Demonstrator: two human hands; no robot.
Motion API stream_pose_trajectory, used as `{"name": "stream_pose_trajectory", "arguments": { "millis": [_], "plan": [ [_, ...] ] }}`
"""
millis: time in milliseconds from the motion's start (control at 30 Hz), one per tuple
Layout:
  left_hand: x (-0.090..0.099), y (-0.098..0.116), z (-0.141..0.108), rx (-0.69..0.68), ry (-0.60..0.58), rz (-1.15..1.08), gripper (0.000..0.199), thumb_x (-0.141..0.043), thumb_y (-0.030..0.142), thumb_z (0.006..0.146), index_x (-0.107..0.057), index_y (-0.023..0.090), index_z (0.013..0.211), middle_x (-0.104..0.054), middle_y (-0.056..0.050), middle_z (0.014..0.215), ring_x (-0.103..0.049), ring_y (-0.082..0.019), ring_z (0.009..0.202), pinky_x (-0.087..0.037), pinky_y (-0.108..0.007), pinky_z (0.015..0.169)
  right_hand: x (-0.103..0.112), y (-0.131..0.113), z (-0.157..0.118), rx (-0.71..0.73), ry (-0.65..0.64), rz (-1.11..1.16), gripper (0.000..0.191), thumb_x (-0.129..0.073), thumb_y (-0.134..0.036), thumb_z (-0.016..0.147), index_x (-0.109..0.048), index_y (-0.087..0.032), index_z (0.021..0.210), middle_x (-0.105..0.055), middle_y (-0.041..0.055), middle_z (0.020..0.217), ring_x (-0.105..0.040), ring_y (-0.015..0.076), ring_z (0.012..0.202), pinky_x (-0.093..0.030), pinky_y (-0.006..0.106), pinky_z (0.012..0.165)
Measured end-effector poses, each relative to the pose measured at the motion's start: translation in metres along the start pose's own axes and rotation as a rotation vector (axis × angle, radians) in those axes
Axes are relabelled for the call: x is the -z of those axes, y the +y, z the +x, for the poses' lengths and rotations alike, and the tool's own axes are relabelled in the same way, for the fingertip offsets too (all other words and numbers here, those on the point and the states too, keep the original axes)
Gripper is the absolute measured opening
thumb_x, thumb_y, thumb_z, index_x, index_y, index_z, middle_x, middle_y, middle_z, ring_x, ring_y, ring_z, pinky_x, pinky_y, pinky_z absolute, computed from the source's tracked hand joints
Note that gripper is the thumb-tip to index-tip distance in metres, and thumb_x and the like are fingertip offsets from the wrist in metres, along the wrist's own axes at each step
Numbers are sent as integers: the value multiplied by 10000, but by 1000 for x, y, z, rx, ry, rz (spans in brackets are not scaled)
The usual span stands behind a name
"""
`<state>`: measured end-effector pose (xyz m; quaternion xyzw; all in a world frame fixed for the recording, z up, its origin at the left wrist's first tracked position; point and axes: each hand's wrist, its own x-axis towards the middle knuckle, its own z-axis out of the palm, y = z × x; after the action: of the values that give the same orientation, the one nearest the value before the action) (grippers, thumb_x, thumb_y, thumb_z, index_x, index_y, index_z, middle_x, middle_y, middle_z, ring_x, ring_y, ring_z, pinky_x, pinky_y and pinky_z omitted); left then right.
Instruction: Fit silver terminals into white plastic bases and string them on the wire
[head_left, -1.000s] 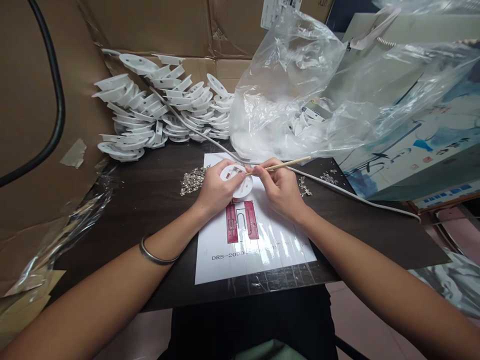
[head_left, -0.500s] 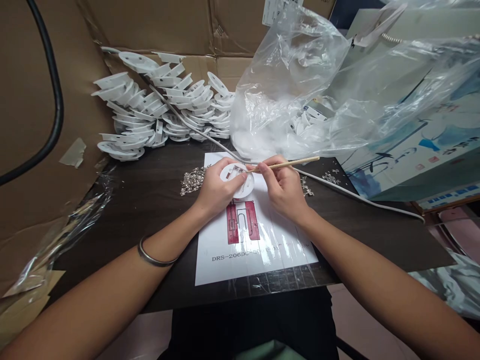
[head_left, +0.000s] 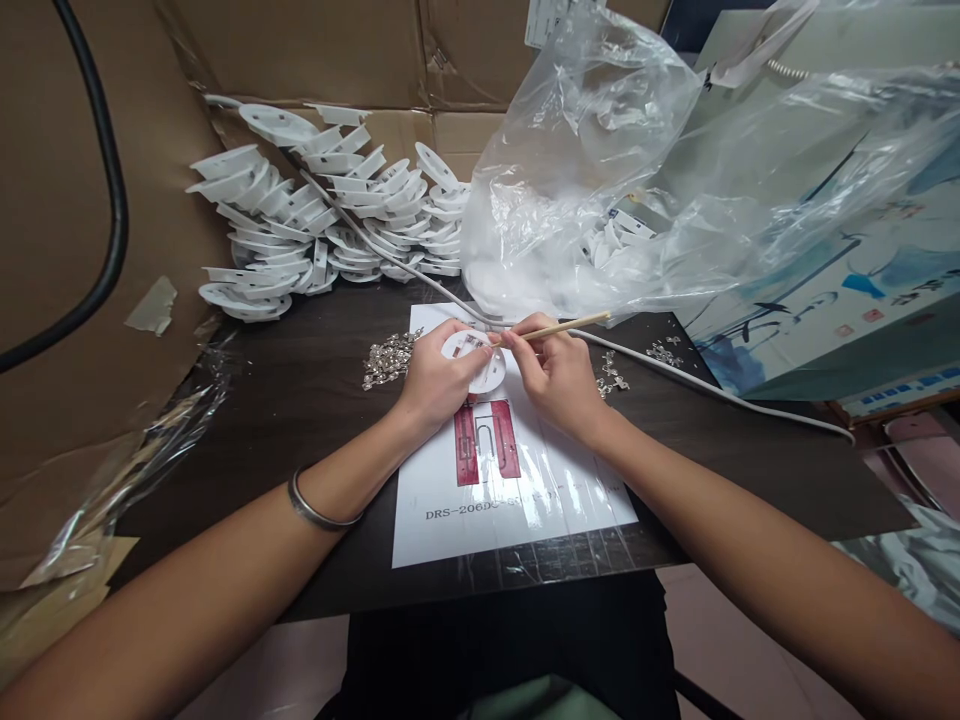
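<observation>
My left hand [head_left: 438, 378], with a metal bangle on its wrist, grips a round white plastic piece [head_left: 491, 374] by its left side, above a printed sheet [head_left: 442, 530]. Pinched in my right hand [head_left: 559, 375] is a thin wooden stick [head_left: 570, 325], whose left end meets the white piece near my left thumb. What the stick's tip touches is too small to tell. A pile of small shiny metal parts [head_left: 388, 360] lies left of my left hand. More metal parts [head_left: 613, 375] lie just right of my right hand.
Stacked white round pieces [head_left: 277, 220] stand at the back left. A clear plastic bag [head_left: 570, 200] holding white parts is at the back centre. A grey cable [head_left: 720, 394] crosses the dark table [head_left: 300, 330]. Cardboard [head_left: 315, 50] walls the back and left; a printed box [head_left: 840, 290] stands right.
The stick and my right hand have shifted slightly left, and the stick's far end is a little further left. My left hand still grips the white piece.
</observation>
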<state>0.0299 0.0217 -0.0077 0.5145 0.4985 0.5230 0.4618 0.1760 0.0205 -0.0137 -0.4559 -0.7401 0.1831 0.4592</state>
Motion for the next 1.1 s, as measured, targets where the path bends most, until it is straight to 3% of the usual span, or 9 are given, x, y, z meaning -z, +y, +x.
{"name": "stream_pose_trajectory", "arguments": {
  "millis": [200,300,467,633,733,867,933,1033,1100],
  "plan": [
    [3,6,1,-78,-42,55,125,-703,213,652,-607,151,702,-541,27,589,-471,-89,529,-366,-222,488,4,-5,-1,-3,11,160,179,-524,-249,924,-639,-183,804,-657,5,778,-514,73,561,-387,253,525],
    [6,10,3,-116,-65,8,136,-717,230,656,-626,160,729,-552,28,598,-485,-91,534,-382,-217,490,6,-11,-2,-24,88,318,165,-545,-289,920,-658,-198,840,-688,3,817,-534,80,589,-397,249,519],
    [15,12,16,-6,39,-185,143,-715,242,640,-616,168,713,-562,23,575,-486,-102,466,-351,-219,390,8,-14,-3,-56,216,317,157,-569,-325,904,-683,-218,885,-727,6,995,-369,44,445,-273,270,405],
    [29,16,32,55,209,-394,82,-659,165,616,-588,154,656,-555,9,617,-487,-88,496,-362,-210,390,8,-9,-1,-87,238,307,177,-589,-332,883,-682,-202,806,-668,0,765,-492,81,545,-343,263,454],
    [37,20,38,32,232,-455,79,-649,179,634,-573,174,653,-555,7,628,-475,-86,483,-338,-224,380,8,-10,-2,-87,187,317,216,-560,-349,901,-675,-197,801,-627,-6,689,-547,99,602,-391,261,505],
    [34,23,30,9,181,-446,115,-670,207,633,-557,194,651,-544,17,620,-456,-80,469,-301,-235,376,8,-13,-3,-106,149,298,245,-522,-362,923,-673,-201,817,-601,-14,644,-519,97,568,-389,261,509],
    [27,22,21,59,133,-394,115,-667,228,631,-564,185,659,-532,13,593,-448,-83,438,-258,-230,343,10,-14,-3,-118,170,268,247,-515,-361,927,-667,-205,809,-592,-16,632,-508,97,560,-401,263,529],
    [18,18,10,190,-37,-238,134,-689,246,650,-595,157,683,-527,4,563,-432,-82,398,-221,-218,310,13,-12,-2,-157,211,240,262,-509,-384,927,-656,-207,802,-572,-19,606,-481,94,519,-394,262,513],
    [17,14,11,194,-51,-195,147,-707,240,651,-597,149,687,-536,0,572,-438,-78,405,-229,-205,307,15,-11,-1,-183,222,235,275,-505,-400,927,-648,-205,797,-555,-21,588,-455,88,485,-368,258,479]
  ]
}}
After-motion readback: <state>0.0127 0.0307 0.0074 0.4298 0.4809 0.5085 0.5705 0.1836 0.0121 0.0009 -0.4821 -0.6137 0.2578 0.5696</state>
